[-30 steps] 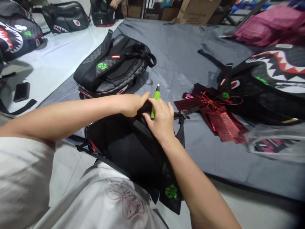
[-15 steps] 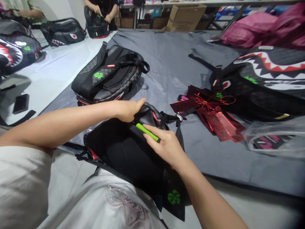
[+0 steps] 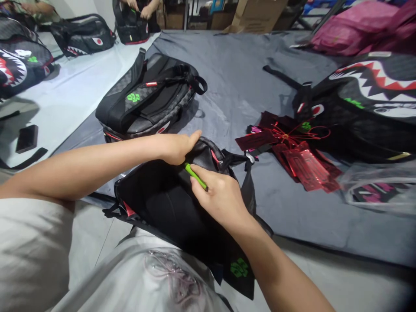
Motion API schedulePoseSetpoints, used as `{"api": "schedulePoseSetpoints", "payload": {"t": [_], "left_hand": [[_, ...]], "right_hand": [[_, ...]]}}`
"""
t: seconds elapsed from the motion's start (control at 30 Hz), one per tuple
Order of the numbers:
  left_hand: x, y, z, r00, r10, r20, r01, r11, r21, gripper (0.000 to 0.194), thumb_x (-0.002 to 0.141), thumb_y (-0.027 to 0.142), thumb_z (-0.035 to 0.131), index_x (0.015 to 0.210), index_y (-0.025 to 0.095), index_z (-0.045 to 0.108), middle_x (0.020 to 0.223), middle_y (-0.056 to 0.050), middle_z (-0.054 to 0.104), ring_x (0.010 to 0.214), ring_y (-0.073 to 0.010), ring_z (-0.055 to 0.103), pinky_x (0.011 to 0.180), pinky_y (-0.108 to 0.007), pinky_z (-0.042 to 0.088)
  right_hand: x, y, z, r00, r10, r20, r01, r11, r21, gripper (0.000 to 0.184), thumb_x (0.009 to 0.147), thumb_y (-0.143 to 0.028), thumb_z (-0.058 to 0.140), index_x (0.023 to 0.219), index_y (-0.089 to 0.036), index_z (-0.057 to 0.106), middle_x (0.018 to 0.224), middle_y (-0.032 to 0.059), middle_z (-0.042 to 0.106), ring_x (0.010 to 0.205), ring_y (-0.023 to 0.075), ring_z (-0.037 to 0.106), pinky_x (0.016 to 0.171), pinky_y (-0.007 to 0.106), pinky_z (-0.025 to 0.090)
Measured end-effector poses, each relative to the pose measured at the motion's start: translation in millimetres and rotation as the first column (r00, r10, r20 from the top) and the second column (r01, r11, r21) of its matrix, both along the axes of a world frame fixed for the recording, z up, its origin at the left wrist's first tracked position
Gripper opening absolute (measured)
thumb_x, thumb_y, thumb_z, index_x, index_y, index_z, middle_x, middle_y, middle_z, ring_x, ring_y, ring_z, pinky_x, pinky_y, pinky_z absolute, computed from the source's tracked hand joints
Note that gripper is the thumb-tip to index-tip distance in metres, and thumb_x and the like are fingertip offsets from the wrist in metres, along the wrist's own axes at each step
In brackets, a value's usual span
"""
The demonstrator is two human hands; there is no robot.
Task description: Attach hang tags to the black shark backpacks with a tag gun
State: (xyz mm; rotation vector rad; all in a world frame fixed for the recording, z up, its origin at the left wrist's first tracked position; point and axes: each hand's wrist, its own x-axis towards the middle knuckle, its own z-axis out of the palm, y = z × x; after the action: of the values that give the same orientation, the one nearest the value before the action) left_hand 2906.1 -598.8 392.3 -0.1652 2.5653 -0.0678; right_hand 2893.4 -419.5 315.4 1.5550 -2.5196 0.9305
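Observation:
A black backpack [image 3: 162, 199] rests against my body at the table's edge, with red trim and a green print on its strap. My left hand [image 3: 177, 147] grips its top edge, thumb stretched out and the other fingers mostly hidden behind the hand. In my right hand [image 3: 217, 190] is a slim green pen-like tool [image 3: 196, 175] with a dark end. Its far tip points at the backpack beside my left hand and is hidden there. Just beyond lies a second checkered backpack [image 3: 152, 95], straps up.
Red tags with cords [image 3: 302, 160] lie to the right, near a shark-mouth backpack [image 3: 364, 99] and a clear plastic bag [image 3: 380, 186]. A phone [image 3: 27, 138] is at far left. Across the table a co-worker's hands [image 3: 146, 11] handle another bag [image 3: 133, 30].
The green tool was upright, tip away from the bag; it then swung down toward the backpack beside my left hand. Over the last half second my right hand shifted slightly left.

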Motion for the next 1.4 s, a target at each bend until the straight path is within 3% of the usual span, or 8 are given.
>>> {"api": "schedulePoseSetpoints", "payload": {"t": [0.27,0.73,1.07,1.4], "left_hand": [[-0.1,2.8,0.0,1.000,-0.004,-0.004,0.003,1.000,-0.027,0.097,0.084,0.018,0.056,0.156,0.011,-0.009,0.142,-0.022,0.050,0.111,-0.0263,0.063,0.087,-0.031,0.050],[1.1,1.2,-1.2,0.999,-0.010,-0.035,0.010,1.000,-0.001,0.099,0.081,0.018,0.057,0.157,0.011,-0.005,0.136,-0.022,0.055,0.106,-0.0276,0.064,0.084,-0.033,0.051],[4.6,3.7,0.1,0.999,-0.019,-0.047,0.018,1.000,-0.017,0.096,0.082,0.016,0.055,0.156,0.009,-0.004,0.136,-0.024,0.053,0.104,-0.0299,0.065,0.082,-0.034,0.051],[4.5,4.2,0.8,0.998,-0.024,-0.053,0.023,1.000,-0.020,0.095,0.081,0.017,0.055,0.157,0.010,-0.003,0.133,-0.023,0.056,0.104,-0.0280,0.065,0.082,-0.033,0.051]], "right_hand": [[2.8,-0.8,10.4,0.993,0.005,-0.116,0.011,0.991,0.136,0.032,0.092,-0.024,0.054,0.121,-0.024,0.069,0.093,0.0026,0.077,0.072,0.0200,0.072,0.056,0.027,0.044],[3.4,0.3,10.8,0.995,-0.011,-0.098,0.026,0.988,0.155,0.032,0.091,-0.024,0.054,0.120,-0.024,0.070,0.095,0.0033,0.077,0.074,0.0207,0.073,0.056,0.028,0.046],[0.4,-1.8,5.9,0.999,0.029,0.045,-0.031,0.999,0.038,0.032,0.093,-0.021,0.054,0.122,-0.021,0.069,0.105,0.0055,0.076,0.087,0.0209,0.074,0.073,0.028,0.055],[3.6,-0.2,11.1,1.000,-0.002,-0.007,0.003,0.994,0.106,0.033,0.093,-0.023,0.053,0.122,-0.023,0.069,0.101,0.0056,0.077,0.081,0.0206,0.073,0.066,0.027,0.053]]}}
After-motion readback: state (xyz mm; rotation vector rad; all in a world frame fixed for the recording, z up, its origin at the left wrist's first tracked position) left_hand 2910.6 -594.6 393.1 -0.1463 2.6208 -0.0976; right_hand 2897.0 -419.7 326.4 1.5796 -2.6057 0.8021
